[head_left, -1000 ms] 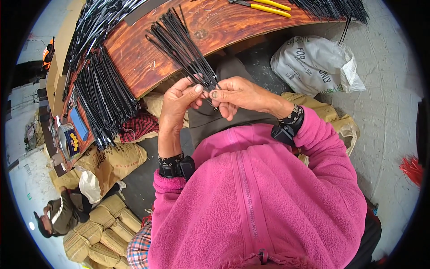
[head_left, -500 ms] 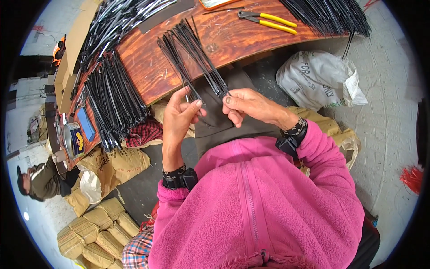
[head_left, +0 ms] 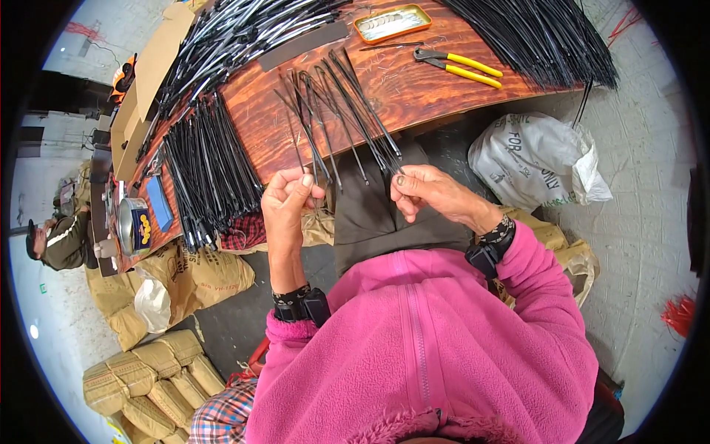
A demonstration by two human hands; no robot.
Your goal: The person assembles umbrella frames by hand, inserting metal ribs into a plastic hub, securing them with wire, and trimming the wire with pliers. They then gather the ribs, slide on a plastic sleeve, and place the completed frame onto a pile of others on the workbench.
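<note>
My left hand [head_left: 287, 200] is closed, thumb against fingers, at the lower end of a thin black rod [head_left: 293, 137]. To its right, my right hand [head_left: 438, 194] pinches the lower ends of a small bunch of similar black rods [head_left: 367, 111]. Between the two hands, several loose rods [head_left: 345, 132] lean over the table's near edge with their lower ends apart. Whether the left fingers hold more than one rod is hard to see.
The brown wooden table [head_left: 244, 133] bears black rod piles at left [head_left: 211, 163] and right [head_left: 532, 44]. Yellow-handled pliers [head_left: 466, 68], a shallow orange-rimmed tray [head_left: 393, 24], a blue block [head_left: 159, 203] and a round tin [head_left: 133, 226] lie there. A white sack [head_left: 529, 159] stands below.
The bunch has spread: the left hand's group is thinner, and several rods now lie loose between the hands. The hands are slightly farther apart, and the view has shifted.
</note>
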